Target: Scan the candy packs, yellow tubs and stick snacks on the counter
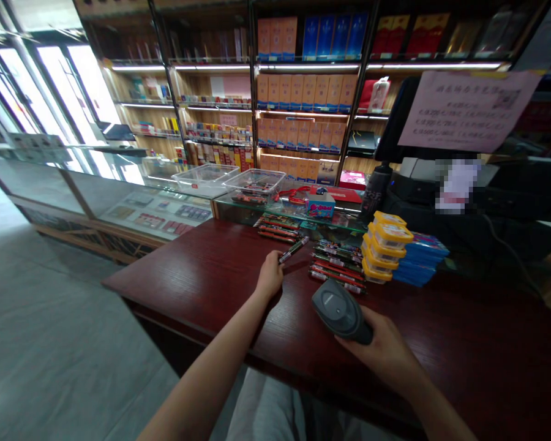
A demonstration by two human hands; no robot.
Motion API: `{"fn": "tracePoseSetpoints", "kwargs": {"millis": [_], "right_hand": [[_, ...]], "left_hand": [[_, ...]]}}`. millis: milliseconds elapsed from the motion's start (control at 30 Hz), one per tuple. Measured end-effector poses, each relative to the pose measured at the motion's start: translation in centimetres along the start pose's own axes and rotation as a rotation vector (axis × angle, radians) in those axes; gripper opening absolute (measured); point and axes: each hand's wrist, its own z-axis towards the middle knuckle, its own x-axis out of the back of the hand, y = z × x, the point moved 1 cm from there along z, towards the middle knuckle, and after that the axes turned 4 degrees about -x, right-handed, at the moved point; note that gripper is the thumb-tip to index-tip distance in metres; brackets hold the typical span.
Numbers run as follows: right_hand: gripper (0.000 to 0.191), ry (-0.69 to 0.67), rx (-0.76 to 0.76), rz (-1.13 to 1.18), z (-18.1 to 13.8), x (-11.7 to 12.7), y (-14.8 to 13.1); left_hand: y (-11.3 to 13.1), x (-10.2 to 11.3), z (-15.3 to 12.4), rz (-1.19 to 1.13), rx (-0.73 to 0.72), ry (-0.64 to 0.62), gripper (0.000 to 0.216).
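My left hand (270,275) is closed round one end of a dark pen-like stick in a printed wrapper (294,249), held just over the dark red desk (179,269). My right hand (386,346) grips a grey handheld barcode scanner (337,309), its head pointing up and left. Between and beyond the hands lies a pile of similar sticks (337,269), with red and dark wrappers. A second pile of them (278,228) rests farther left, by the glass counter. What exactly the sticks are, I cannot tell.
Stacked yellow-lidded boxes (386,245) stand right of the sticks, beside blue packs (417,257). Clear plastic trays (206,176) and a small blue box (320,205) sit on the glass counter (229,205). A monitor bearing a pink paper sign (468,110) stands at right.
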Motion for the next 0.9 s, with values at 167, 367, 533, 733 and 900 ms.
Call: {"fn": "tracePoseSetpoints", "kwargs": {"millis": [167, 367, 533, 733, 900], "right_hand": [[0.034, 0.133, 0.043, -0.437, -0.9, 0.7, 3.2], [0.038, 0.227, 0.160, -0.680, -1.3, 0.7, 7.1], [0.038, 0.288, 0.179, -0.667, -1.2, 0.4, 8.1], [0.039, 0.312, 0.155, -0.663, -1.2, 0.4, 8.3], [0.040, 0.333, 0.122, -0.650, -1.2, 0.6, 8.5]], "left_hand": [[0.0, 0.1, 0.1, -0.034, -0.014, 0.010, 0.026], [0.6, 0.5, 0.1, -0.051, -0.258, 0.009, 0.027], [1.7, 0.3, 0.3, 0.097, -0.384, -0.023, 0.029], [5.1, -3.0, 1.4, 0.172, -0.419, -0.141, 0.031], [6.5, -5.9, 1.9, 0.173, -0.343, -0.209, 0.029]]}}
